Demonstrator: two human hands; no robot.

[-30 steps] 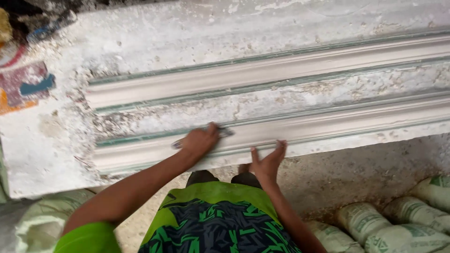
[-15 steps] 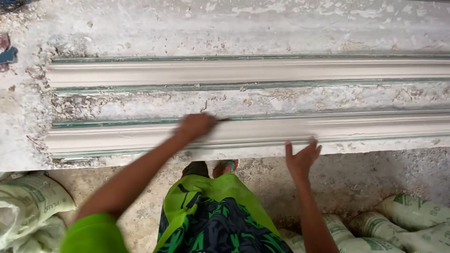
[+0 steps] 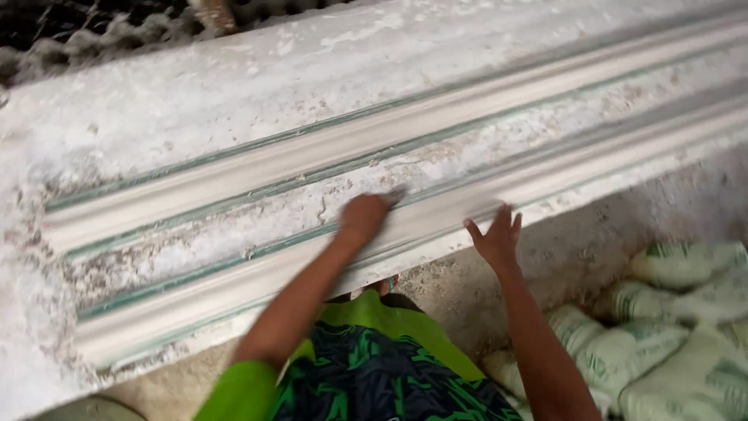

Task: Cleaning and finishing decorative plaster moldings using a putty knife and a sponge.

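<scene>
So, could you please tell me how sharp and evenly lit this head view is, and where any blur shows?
In the head view, light is soft and even, without glare or hard shadows; the left hand and the thin flat tool under it are smeared by motion blur; the right hand and the long white plaster moulding are slightly soft; the pale green sacks are soft too.
</scene>
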